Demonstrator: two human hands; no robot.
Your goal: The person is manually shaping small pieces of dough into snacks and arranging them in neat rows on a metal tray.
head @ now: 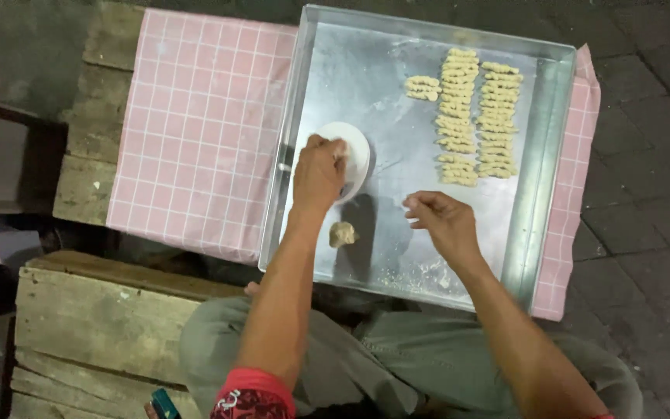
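One metal tray (pixel 366 70) on pink checked cloth (pixel 195 132), wooden pallets (pixel 94 326), dark paving (pixel 645 233)

One tray (pixel 540 163), one dough lump (pixel 342 233)

No packages, labels, signs or screens in view.

Nothing on the surface or around it shows a wrapper, a box, a printed tag, a posted sign or a lit display; one small teal object (pixel 165 403) at the bottom edge of the view is too cut off to tell what it is.
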